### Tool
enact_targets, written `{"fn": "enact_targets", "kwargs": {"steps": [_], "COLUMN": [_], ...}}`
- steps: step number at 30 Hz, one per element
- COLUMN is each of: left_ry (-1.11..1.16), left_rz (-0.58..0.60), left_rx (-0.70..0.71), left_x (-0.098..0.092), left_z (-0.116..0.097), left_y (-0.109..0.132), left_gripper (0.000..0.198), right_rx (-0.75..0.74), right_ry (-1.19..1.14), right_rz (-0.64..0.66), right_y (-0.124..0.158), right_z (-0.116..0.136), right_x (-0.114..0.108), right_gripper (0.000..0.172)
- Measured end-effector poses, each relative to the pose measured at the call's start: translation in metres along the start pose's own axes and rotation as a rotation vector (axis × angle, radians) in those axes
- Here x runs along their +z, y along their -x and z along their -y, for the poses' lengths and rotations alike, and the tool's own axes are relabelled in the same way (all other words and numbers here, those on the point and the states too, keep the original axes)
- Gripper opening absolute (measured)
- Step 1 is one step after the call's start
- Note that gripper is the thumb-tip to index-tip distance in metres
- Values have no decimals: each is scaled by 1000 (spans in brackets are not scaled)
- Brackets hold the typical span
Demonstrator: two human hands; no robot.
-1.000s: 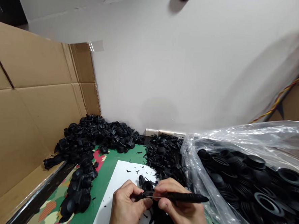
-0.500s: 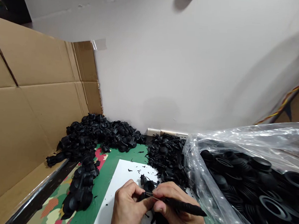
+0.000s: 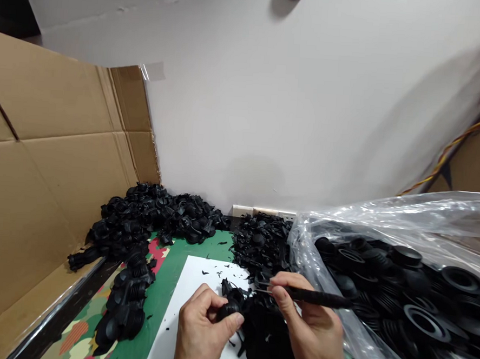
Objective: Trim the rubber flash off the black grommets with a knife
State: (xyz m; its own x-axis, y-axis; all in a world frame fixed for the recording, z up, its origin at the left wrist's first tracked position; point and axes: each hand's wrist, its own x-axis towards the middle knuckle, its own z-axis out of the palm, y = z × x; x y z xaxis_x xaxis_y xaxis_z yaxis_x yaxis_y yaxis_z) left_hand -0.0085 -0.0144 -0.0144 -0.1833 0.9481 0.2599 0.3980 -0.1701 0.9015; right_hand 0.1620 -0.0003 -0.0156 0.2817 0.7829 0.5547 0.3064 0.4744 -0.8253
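My left hand point(image 3: 204, 326) is closed around a black rubber part point(image 3: 229, 309), with the thumb and index finger pinching it above a white sheet point(image 3: 188, 290). The part looks rounded, and some of it is covered by my fingers. In my right hand point(image 3: 314, 330) is a tool that looks like tweezers point(image 3: 318, 297), with a thick black handle and thin metal tips pointing left. Its tips are apart from the part in my left hand. Dark rubber scraps point(image 3: 265, 333) lie beneath and between both hands.
Trimmed-looking black rubber pieces point(image 3: 126, 308) form a row at left and a heap point(image 3: 160, 212) by the cardboard wall point(image 3: 62, 163). Another heap of black scraps point(image 3: 260, 240) lies mid-back. A clear plastic bag point(image 3: 306, 254) of ribbed black rubber parts point(image 3: 426, 323) stands at right.
My right hand has drawn the tool away to the right and slightly up from the rubber part. My left hand still holds the part, now more exposed. The view has shifted slightly.
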Motion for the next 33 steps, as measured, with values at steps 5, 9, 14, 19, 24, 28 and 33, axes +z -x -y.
{"fn": "enact_targets", "kwargs": {"steps": [5, 9, 14, 19, 24, 28, 33], "left_ry": [13, 61, 101, 113, 150, 166, 211], "left_rz": [4, -13, -21, -31, -32, -4, 68], "left_rx": [94, 183, 289, 347, 361, 351, 355], "left_x": [0, -1, -3, -3, -3, -3, -1], "left_z": [3, 3, 2, 3, 4, 1, 0], "left_y": [-2, -3, -4, -5, -6, -6, -4], "left_gripper": [12, 10, 12, 17, 23, 24, 29], "right_rx": [260, 312, 332, 419, 473, 480, 507], "right_ry": [-159, -197, -124, -176, -204, -289, -350], "right_rz": [71, 126, 271, 417, 495, 533, 534], "right_y": [4, 6, -1, -3, -2, -1, 3], "right_z": [7, 10, 20, 25, 24, 28, 27], "right_x": [5, 8, 9, 11, 14, 16, 20], "right_gripper": [32, 30, 28, 36, 36, 41, 43]}}
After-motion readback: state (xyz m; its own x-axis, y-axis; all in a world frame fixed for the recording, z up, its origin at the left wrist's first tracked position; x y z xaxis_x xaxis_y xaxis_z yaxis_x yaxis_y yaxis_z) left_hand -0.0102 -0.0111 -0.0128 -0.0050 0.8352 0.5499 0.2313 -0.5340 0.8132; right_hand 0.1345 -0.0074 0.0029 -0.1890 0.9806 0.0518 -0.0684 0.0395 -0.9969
